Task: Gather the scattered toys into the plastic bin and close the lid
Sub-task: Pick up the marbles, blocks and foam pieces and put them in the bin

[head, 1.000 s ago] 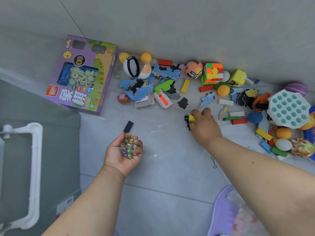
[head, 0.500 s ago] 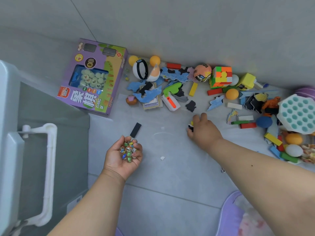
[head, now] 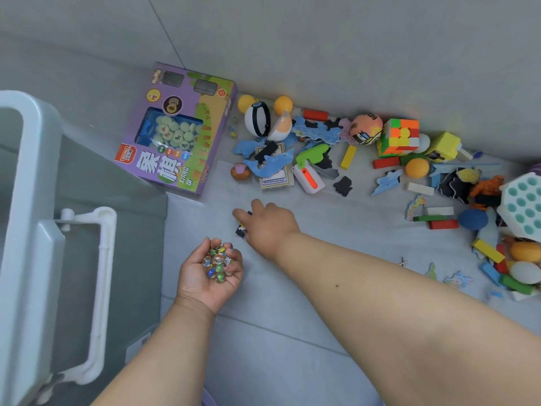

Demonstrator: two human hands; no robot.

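Note:
My left hand (head: 205,284) is palm up over the floor, cupped around several glass marbles (head: 218,260). My right hand (head: 269,227) reaches left across the floor, just above the left hand. It is closed on a small yellow and black toy, mostly hidden under its fingers. A flat black piece (head: 240,232) peeks out beneath its fingertips. The plastic bin (head: 29,171) stands at the left, translucent with a white rim and a white handle (head: 99,288). No lid is visible.
A purple chess game box (head: 181,133) lies by the wall beside the bin. Scattered toys run along the wall to the right: a black and white ball (head: 257,120), a colour cube (head: 399,137), blocks, foam shapes and a white and teal bubble toy (head: 524,206).
My right hand picked up the small yellow and black toy, then moved left to the flat black piece. The view shifted left, bringing the bin further in. My left hand kept holding the marbles.

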